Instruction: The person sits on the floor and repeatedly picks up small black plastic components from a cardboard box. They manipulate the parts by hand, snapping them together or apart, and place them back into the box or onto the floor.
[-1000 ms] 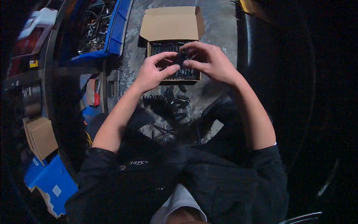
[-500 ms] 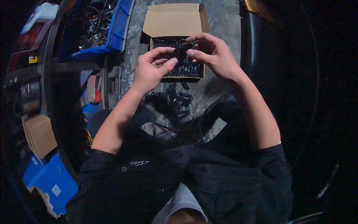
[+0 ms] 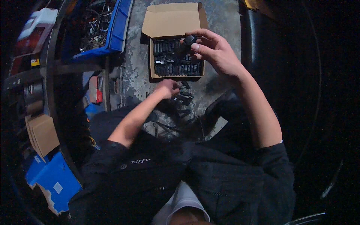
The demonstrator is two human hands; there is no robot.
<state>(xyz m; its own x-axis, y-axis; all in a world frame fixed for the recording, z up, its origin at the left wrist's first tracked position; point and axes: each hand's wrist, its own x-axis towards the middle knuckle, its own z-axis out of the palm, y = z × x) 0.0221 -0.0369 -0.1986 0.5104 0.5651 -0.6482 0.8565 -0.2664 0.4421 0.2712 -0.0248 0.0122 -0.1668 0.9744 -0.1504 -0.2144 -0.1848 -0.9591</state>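
My right hand (image 3: 210,48) is closed on a small black part (image 3: 190,40), pinched between thumb and fingers over the box's right side. Beneath it stands an open cardboard box (image 3: 174,21) with its lid folded back. Several rows of small black parts (image 3: 168,68) fill the box. Just in front of the box, my left hand (image 3: 166,89) reaches over a loose pile of black parts (image 3: 183,98) on the worn grey surface. Motion blurs its fingers, so I cannot make out whether they grip anything.
To the far left stands a blue crate (image 3: 116,33) full of tangled metal pieces. Nearer on the left are a metal frame (image 3: 48,75), a brown carton (image 3: 43,135) and a torn blue box (image 3: 54,183). A dark cylinder (image 3: 255,41) runs along the right.
My left hand has let go of the black part and moved back toward me, down to the loose pile. My right hand keeps the part, nearly in the same place.
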